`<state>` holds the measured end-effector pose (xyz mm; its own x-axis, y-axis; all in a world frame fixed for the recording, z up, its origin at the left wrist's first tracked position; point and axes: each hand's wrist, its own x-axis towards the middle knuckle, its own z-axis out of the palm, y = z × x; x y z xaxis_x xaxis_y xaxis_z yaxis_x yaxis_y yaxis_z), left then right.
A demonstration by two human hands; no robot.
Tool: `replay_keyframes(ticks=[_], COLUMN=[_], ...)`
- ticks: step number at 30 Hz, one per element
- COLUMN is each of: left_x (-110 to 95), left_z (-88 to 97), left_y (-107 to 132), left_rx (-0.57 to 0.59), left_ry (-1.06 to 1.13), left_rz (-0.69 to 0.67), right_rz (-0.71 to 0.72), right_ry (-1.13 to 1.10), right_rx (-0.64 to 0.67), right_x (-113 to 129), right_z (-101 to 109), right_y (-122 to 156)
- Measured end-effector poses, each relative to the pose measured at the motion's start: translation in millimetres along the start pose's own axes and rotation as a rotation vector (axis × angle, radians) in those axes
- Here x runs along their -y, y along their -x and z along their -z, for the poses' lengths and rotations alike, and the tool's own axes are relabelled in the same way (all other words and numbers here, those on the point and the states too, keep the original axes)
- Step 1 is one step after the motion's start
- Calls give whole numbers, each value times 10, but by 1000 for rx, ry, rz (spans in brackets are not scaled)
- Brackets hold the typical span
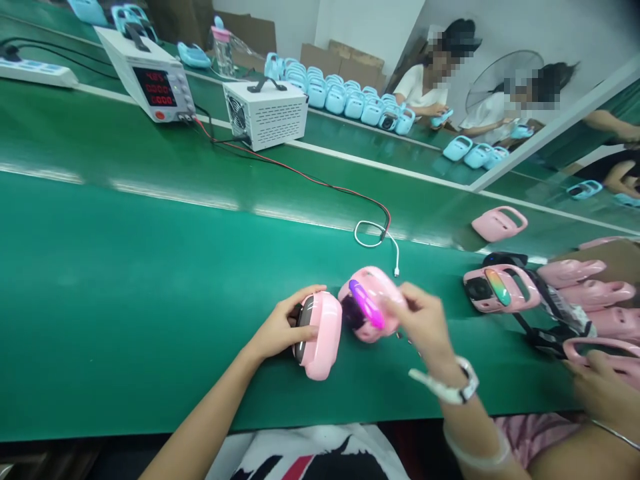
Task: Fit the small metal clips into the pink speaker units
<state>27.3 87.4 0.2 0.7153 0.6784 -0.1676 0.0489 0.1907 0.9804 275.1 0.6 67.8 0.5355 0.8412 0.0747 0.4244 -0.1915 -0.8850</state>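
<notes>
My left hand [287, 323] is closed around a pink portable speaker [327, 337], turned so that its dark grille faces left. Just right of it, a second pink speaker [385, 287] with a glowing purple light strip is gripped along its right side by my right hand [425, 320], which is slightly blurred. The two speakers are very close together; whether they touch I cannot tell. Beyond them on the green table lies a white cable [367, 243] with a small plug, joined to red and black leads.
A power supply [150, 80] with red digits and a grey vented box [270, 110] stand at the back. On the right, a speaker with a multicoloured light [497, 288] lies near more pink speakers and another person's hand [600, 383]. Blue speakers [335, 97] line the far bench.
</notes>
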Motion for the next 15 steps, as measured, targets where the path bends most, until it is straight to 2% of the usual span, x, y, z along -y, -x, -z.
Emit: replay_keyframes(ticks=[1, 5, 8, 10, 12, 15], left_x=[10, 66, 110, 126, 120, 73], left_z=[7, 63, 119, 148, 161, 148], left_y=[1, -4, -30, -48, -53, -38], left_rx=[-2, 11, -5, -19, -29, -55], left_ry=[1, -14, -32, -38, -45, -65], left_rz=[-5, -30, -73, -106, -119, -109], right_rz=[-48, -64, -83, -91, -90, -49], right_ry=[-9, 39, 123, 161, 173, 159], right_rx=[-46, -260, -316, -314, -314, -320], right_x=[23, 66, 50, 19, -6, -30], right_z=[118, 537, 599, 536, 464, 455], right_y=[-231, -1343, -1978, -2221, -2333, -2258])
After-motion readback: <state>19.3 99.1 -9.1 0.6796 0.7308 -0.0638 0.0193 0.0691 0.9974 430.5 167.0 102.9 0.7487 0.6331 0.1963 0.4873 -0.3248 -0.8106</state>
